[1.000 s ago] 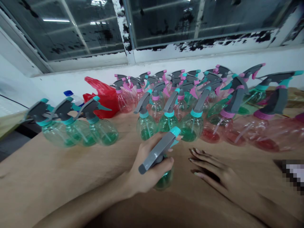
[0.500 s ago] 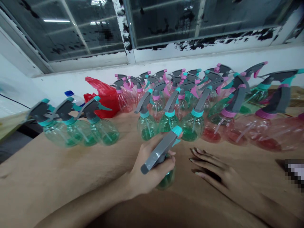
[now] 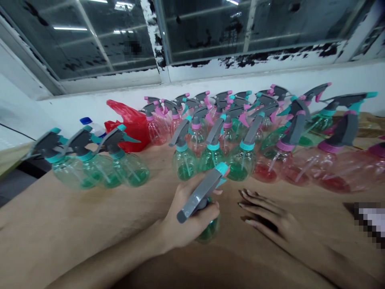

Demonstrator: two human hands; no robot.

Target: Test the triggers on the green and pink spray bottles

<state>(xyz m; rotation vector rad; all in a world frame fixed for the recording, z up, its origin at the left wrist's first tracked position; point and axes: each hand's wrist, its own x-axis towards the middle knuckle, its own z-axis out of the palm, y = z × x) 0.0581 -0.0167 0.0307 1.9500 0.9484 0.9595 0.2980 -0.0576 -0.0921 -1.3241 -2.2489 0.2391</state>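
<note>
My left hand (image 3: 188, 216) is wrapped round the neck of a green spray bottle (image 3: 207, 233) with a grey and turquoise trigger head. That bottle stands on the wooden table (image 3: 99, 237), partly hidden by my fingers. To its right, my right hand (image 3: 276, 218) rests palm down on the tabletop, fingers spread and holding nothing. Just beyond my hands stand green spray bottles (image 3: 185, 164) with turquoise collars. Beside them are pink spray bottles (image 3: 267, 168) with pink collars.
Three green spray bottles (image 3: 129, 170) stand at the left. Behind them are a red plastic bag (image 3: 129, 130) and a blue-capped bottle (image 3: 93, 126). More spray bottles crowd toward the white wall (image 3: 90, 92) under the window. A blurred-out item (image 3: 371, 220) lies at the right edge.
The whole view has shifted slightly. Both hands keep the same pose, and the left still grips the green spray bottle.
</note>
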